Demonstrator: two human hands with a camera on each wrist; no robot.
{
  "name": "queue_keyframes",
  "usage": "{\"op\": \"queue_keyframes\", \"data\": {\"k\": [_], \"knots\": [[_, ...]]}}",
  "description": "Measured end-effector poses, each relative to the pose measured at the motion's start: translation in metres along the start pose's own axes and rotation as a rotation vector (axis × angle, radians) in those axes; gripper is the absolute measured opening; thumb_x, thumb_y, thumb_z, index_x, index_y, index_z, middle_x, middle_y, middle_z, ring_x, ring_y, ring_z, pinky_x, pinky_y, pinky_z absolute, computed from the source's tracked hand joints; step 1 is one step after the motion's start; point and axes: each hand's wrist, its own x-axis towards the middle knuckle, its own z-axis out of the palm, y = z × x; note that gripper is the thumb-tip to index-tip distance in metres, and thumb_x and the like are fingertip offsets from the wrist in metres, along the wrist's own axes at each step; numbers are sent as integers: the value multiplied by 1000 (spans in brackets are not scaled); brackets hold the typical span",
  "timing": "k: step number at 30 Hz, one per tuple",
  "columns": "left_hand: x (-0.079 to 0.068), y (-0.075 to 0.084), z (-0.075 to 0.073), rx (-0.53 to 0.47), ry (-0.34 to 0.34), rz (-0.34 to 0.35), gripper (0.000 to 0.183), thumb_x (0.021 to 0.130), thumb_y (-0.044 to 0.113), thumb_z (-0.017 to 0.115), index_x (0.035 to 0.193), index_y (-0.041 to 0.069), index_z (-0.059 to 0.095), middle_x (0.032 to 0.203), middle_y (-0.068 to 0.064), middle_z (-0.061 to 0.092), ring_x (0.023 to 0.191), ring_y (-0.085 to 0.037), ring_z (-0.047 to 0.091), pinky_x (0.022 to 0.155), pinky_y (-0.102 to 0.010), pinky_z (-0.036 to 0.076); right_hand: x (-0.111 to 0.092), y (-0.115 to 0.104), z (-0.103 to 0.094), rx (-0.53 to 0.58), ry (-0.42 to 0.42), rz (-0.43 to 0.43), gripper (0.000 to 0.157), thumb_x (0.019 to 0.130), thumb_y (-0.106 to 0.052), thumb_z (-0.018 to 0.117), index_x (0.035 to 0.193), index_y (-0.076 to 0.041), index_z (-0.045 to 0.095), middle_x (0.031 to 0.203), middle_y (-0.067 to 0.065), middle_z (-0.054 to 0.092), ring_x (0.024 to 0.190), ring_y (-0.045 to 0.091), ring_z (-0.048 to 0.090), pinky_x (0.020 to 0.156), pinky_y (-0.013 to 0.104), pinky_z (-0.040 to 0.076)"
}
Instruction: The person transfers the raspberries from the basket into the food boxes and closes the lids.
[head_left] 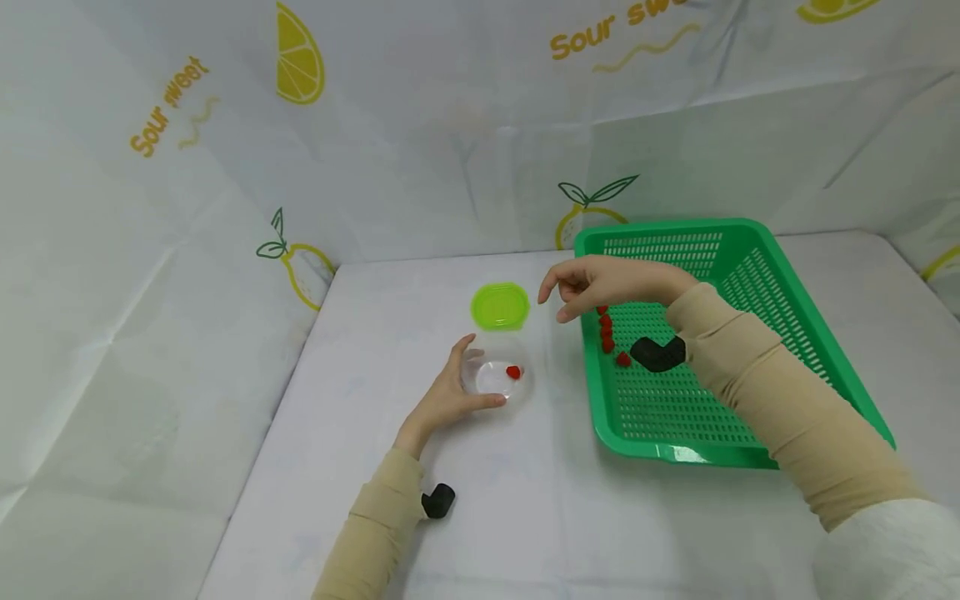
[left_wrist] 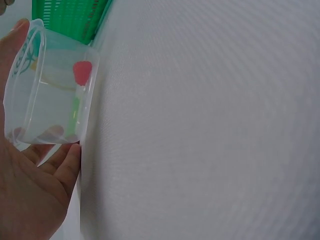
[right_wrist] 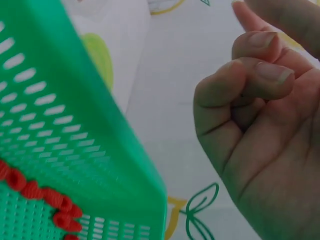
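Observation:
My left hand (head_left: 444, 393) grips a clear plastic tub (left_wrist: 60, 95) on the white table, thumb on the near side and fingers round the far side. One red raspberry (head_left: 513, 372) lies inside the tub, also visible through its wall in the left wrist view. Above the left rim of a green basket (head_left: 813, 321) hovers my right hand (head_left: 603, 282), with nothing between its separated thumb and forefinger. Its other fingers (right_wrist: 220, 95) bend loosely toward the palm. Several red raspberries (right_wrist: 47, 195) line the basket's left side, partly hidden by the hand and sleeve in the head view.
A lime-green lid (head_left: 500, 306) lies on the table just beyond the tub. The basket, with its raised slotted walls, takes up the table's right side. Behind the table hangs a white cloth (head_left: 420, 167) printed with lemons and lettering.

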Motion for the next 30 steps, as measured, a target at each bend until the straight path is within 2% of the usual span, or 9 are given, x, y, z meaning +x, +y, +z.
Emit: {"op": "queue_keyframes", "data": {"k": [6, 11, 14, 19, 23, 26, 30], "knots": [[-1, 0, -1, 9, 2, 14, 112, 63, 47, 82, 148, 32, 11, 142, 8, 41, 139, -22, 29, 112, -54, 25, -26, 23, -3, 125, 30, -35, 31, 86, -20, 66, 113, -7, 56, 69, 1, 37, 67, 14, 43, 72, 29, 47], [-1, 1, 0, 20, 6, 9, 112, 63, 45, 83, 148, 30, 11, 142, 7, 41, 140, -23, 28, 112, -54, 24, -40, 44, -5, 155, 17, -27, 36, 87, -19, 66, 115, -2, 54, 69, 0, 37, 73, 16, 47, 79, 32, 49], [-1, 2, 1, 26, 11, 5, 112, 63, 44, 83, 148, 31, 11, 142, 7, 42, 139, -22, 29, 112, -53, 24, -46, 55, -6, 149, 14, -4, 35, 86, -20, 66, 114, -2, 56, 71, -1, 37, 72, 15, 43, 75, 29, 47], [-1, 2, 1, 23, 10, -3, 110, 63, 43, 83, 147, 35, 12, 141, 7, 42, 139, -22, 29, 113, -53, 24, -48, 74, -6, 153, 1, 48, 29, 85, -20, 67, 109, -7, 58, 70, -1, 41, 73, 15, 44, 71, 30, 42], [-1, 3, 1, 19, 8, -11, 108, 63, 43, 83, 145, 39, 12, 141, 8, 42, 139, -21, 29, 113, -52, 24, -46, 92, -3, 154, -6, 76, 32, 85, -20, 67, 111, -3, 57, 70, -1, 45, 74, 20, 45, 70, 33, 42], [-1, 3, 1, 19, 7, -9, 108, 64, 43, 83, 145, 39, 13, 142, 7, 42, 139, -21, 29, 112, -52, 24, -42, 105, -1, 148, -10, 95, 35, 86, -19, 65, 113, 0, 56, 71, 1, 49, 70, 22, 44, 66, 34, 41], [-1, 2, 1, 18, 8, -6, 108, 64, 42, 83, 147, 34, 13, 142, 7, 42, 138, -21, 30, 112, -52, 25, -37, 118, 2, 120, -20, 132, 32, 87, -17, 64, 113, 0, 57, 67, 3, 48, 60, 16, 38, 60, 32, 38]]}}
